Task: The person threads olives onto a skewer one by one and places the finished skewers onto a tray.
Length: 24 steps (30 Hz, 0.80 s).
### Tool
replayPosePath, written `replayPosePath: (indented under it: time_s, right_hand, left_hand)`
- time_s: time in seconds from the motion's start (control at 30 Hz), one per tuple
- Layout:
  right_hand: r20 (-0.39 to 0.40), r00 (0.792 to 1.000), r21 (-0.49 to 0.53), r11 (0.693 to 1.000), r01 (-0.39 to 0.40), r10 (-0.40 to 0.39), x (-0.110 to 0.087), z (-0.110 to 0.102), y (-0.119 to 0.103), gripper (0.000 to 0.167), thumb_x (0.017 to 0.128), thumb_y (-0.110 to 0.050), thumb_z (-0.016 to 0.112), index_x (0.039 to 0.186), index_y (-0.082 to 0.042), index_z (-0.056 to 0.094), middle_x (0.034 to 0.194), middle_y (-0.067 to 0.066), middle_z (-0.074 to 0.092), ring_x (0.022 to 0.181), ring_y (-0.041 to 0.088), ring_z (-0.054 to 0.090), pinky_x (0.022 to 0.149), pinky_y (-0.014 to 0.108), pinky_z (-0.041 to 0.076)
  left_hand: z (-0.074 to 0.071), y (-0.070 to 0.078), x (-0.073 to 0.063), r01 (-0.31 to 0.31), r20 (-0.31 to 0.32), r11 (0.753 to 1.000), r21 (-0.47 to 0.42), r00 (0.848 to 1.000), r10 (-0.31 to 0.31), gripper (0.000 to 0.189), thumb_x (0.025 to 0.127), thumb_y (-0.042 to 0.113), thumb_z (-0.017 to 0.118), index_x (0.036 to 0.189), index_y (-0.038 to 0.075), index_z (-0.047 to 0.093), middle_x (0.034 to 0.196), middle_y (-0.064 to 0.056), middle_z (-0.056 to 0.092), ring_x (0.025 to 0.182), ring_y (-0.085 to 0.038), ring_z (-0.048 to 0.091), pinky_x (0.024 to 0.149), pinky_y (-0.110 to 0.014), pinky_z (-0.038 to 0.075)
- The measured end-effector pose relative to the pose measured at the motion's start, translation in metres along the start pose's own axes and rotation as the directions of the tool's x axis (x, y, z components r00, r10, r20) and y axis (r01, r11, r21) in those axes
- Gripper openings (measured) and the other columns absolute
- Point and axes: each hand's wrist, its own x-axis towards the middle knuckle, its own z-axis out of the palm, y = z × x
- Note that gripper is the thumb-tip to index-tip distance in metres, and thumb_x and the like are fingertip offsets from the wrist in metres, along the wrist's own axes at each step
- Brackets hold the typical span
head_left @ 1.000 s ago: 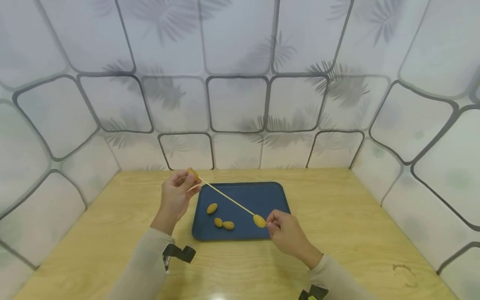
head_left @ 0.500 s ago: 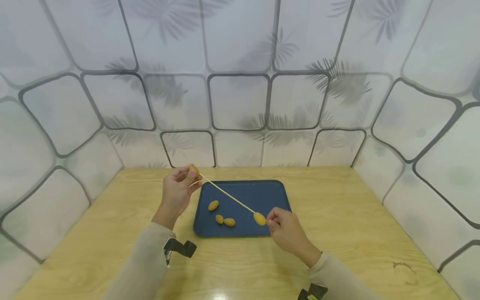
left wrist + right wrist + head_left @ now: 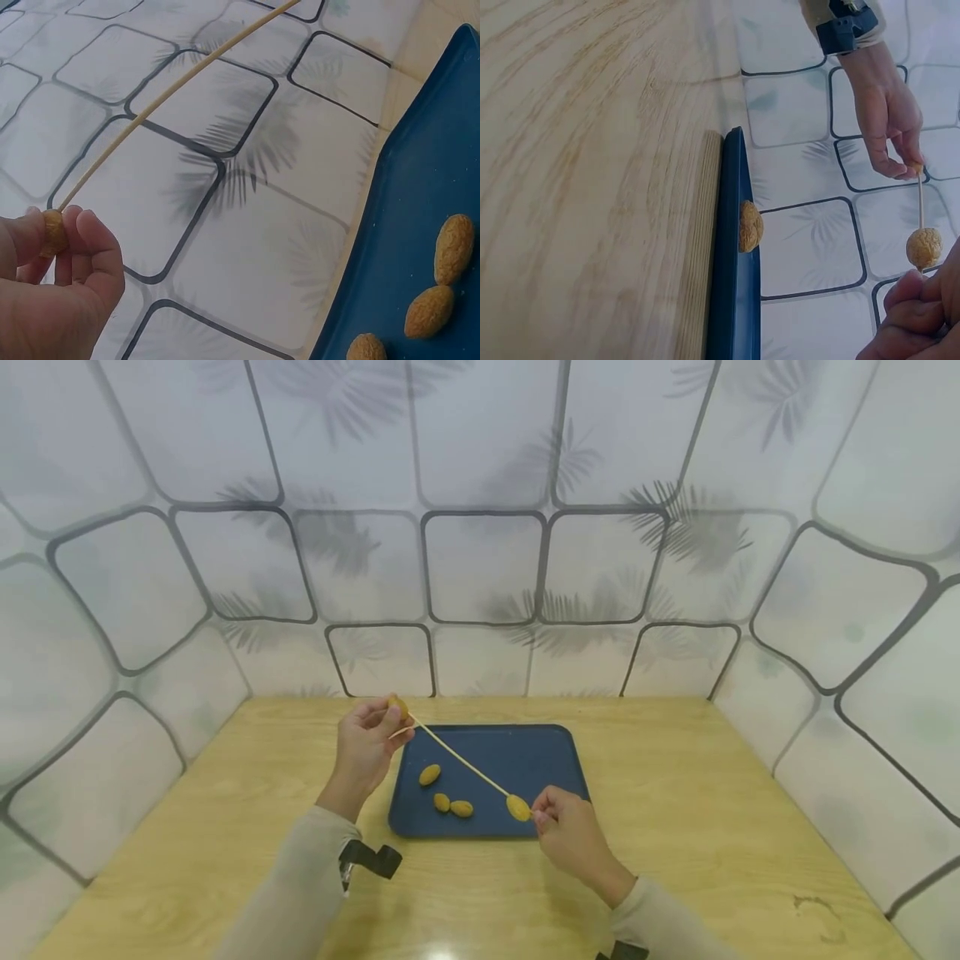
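One wooden table (image 3: 675, 793) | patterned walls (image 3: 480, 568) | stick (image 3: 459, 755) over blue tray (image 3: 525, 756)

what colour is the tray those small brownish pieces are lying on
Dark blue; the tray shows best in the head view.

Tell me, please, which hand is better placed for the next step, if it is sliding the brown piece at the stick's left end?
Left, probably: the left hand pinches that piece, while the right hand holds the other end of the stick, beside another piece.
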Motion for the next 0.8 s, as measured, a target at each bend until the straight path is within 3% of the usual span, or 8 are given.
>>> replayPosePath:
  time_s: [0.3,0.5,0.7,0.8]
  right_hand:
    - [-0.014,1.000,-0.015,1.000,-0.003,0.003,0.002,0.002,-0.003,0.022,0.088,0.016,0.059,0.076,-0.003,0.058,0.061,-0.003,0.055,0.054,0.008,0.048,0.052,0.021,0.045]
    - [-0.014,1.000,-0.015,1.000,0.004,-0.004,0.001,0.007,-0.001,0.018,0.089,0.014,0.059,0.078,-0.001,0.060,0.060,-0.003,0.054,0.051,0.006,0.046,0.050,0.022,0.044]
    - [-0.065,0.995,-0.024,0.997,0.077,-0.079,-0.001,0.014,0.003,0.020,0.085,0.014,0.060,0.075,-0.003,0.059,0.058,-0.006,0.053,0.050,0.003,0.043,0.048,0.021,0.042]
    - [-0.051,0.998,-0.027,0.999,0.047,-0.048,-0.001,0.015,0.002,0.019,0.085,0.014,0.061,0.075,-0.002,0.060,0.058,-0.005,0.054,0.050,0.003,0.043,0.049,0.021,0.041]
  left_hand:
    - [0.001,0.002,0.000,0.009,0.011,1.000,0.018,1.000,-0.009,0.027,0.101,-0.005,0.054,0.090,0.017,0.066,0.081,0.002,0.066,0.073,-0.010,0.067,0.067,-0.022,0.059]
    - [0.000,0.002,0.001,0.024,0.007,1.000,0.017,1.000,-0.024,0.021,0.100,-0.006,0.054,0.093,0.011,0.064,0.083,0.000,0.065,0.072,-0.012,0.067,0.067,-0.022,0.059]
    - [-0.002,0.001,0.001,0.030,0.008,0.999,0.021,1.000,-0.031,0.015,0.100,-0.007,0.054,0.096,0.006,0.061,0.084,-0.001,0.064,0.073,-0.013,0.067,0.066,-0.022,0.059]
    - [-0.002,0.001,0.000,0.027,0.009,0.999,0.024,1.000,-0.027,0.018,0.101,-0.007,0.054,0.094,0.008,0.062,0.084,-0.001,0.064,0.072,-0.012,0.067,0.066,-0.021,0.059]
